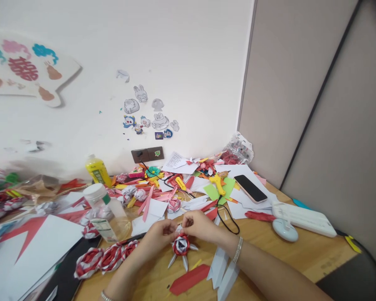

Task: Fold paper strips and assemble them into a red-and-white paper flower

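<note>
A red and white folded paper flower point(181, 245) with white pointed paper strips sticking out around it is at the bottom centre, over the wooden table. At its upper left edge, my left hand point(158, 236) has its fingers closed in a pinch on the flower. From the upper right, my right hand point(196, 225) pinches a white tip at the flower's top; the fingertips of both hands nearly meet. Just below lie a red paper strip point(189, 280) and folded white strips point(222, 271).
Striped paper roses point(89, 262) sit at the left beside a clear plastic jar point(102, 209) and a yellow bottle point(98, 170). Behind the hands are paper scraps and a yellow glue gun point(218, 183) with a black cord. A phone point(250, 188), white power strip point(305, 218) and mouse point(284, 230) lie right.
</note>
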Demonstrator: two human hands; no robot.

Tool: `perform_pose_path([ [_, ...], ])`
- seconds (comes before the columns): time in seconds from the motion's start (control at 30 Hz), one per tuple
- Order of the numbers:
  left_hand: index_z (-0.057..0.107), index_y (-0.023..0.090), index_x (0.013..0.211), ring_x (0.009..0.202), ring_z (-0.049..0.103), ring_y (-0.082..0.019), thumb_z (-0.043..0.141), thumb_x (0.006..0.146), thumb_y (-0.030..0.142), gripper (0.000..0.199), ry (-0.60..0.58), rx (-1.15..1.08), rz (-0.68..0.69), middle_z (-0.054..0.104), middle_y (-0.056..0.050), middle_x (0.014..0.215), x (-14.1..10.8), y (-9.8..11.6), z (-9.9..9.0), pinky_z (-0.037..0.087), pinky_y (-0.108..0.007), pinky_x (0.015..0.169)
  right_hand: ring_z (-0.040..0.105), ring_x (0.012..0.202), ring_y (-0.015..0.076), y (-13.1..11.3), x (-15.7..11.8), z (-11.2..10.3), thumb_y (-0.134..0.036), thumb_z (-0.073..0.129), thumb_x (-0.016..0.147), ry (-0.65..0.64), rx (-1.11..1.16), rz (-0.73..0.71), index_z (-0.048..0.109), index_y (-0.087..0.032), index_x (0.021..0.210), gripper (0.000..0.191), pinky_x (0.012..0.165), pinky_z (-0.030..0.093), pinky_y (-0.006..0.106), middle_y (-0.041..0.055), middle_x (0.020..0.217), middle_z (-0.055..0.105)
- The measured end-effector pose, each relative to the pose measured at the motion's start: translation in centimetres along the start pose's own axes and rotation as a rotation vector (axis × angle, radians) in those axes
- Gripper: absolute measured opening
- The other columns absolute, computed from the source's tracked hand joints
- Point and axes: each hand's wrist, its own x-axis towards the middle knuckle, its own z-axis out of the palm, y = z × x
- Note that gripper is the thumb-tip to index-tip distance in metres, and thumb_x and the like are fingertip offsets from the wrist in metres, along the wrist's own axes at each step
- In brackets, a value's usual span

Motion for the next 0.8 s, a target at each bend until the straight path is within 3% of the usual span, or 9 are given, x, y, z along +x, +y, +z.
perform_pose_path([
  [0.2,0.059,0.015,0.062,0.058,0.053,-0.014,0.060,0.067,0.033,0.018,0.074,0.065,-0.037,0.061,0.000,0.060,-0.1,0.6,0.5,0.039,-0.022,0.053,0.052,0.053,0.0083,0.5,0.3,-0.5,-0.017,0.069,0.060,-0.106,0.032,0.042,0.059,-0.014,0.065,0.011,0.050,0.039,0.018,-0.0036,0.057,0.057],
  [0.37,0.059,0.015,0.060,0.061,0.056,-0.016,0.055,0.070,0.027,0.016,0.103,0.177,0.022,0.063,-0.001,0.061,-0.6,1.5,0.5,0.040,-0.023,0.056,0.052,0.055,0.0084,-0.5,-0.2,-0.4,-0.009,0.063,0.061,-0.067,-0.059,0.020,0.059,-0.014,0.062,0.006,0.050,0.038,0.017,-0.0032,0.058,0.058],
  [0.5,0.061,0.014,0.063,0.063,0.056,-0.016,0.061,0.067,0.028,0.014,-0.045,0.053,-0.010,0.064,-0.002,0.064,-0.9,2.1,-0.9,0.042,-0.024,0.058,0.051,0.057,0.0088,-1.8,-1.0,-0.1,-0.007,0.060,0.062,-0.052,-0.173,-0.099,0.060,-0.015,0.061,0.008,0.051,0.036,0.017,-0.0035,0.060,0.058],
  [0.63,0.063,0.014,0.087,0.072,0.058,-0.016,0.060,0.071,0.036,0.028,-0.201,-0.231,-0.077,0.066,-0.004,0.081,-1.0,2.3,-1.8,0.045,-0.027,0.068,0.053,0.062,0.0099,-2.7,-1.6,-0.2,-0.003,0.056,0.064,-0.061,-0.269,-0.281,0.062,-0.016,0.063,0.015,0.057,0.038,0.018,-0.0033,0.063,0.059],
  [0.73,0.063,0.012,0.082,0.069,0.057,-0.014,0.059,0.073,0.041,0.031,-0.225,-0.275,-0.059,0.065,-0.004,0.077,-0.8,1.8,-1.6,0.044,-0.026,0.066,0.055,0.065,0.0108,-2.7,-1.5,-0.2,-0.006,0.057,0.068,-0.056,-0.289,-0.343,0.063,-0.017,0.066,0.012,0.061,0.040,0.019,-0.0025,0.065,0.061],
  [0.8,0.060,0.012,0.073,0.061,0.056,-0.013,0.062,0.070,0.043,0.031,-0.167,-0.276,-0.057,0.062,-0.001,0.067,-0.6,1.2,-1.3,0.043,-0.024,0.058,0.056,0.064,0.0113,-2.5,-1.4,-0.2,-0.010,0.058,0.071,-0.051,-0.300,-0.340,0.064,-0.017,0.069,0.009,0.060,0.040,0.019,-0.0015,0.067,0.062],
])
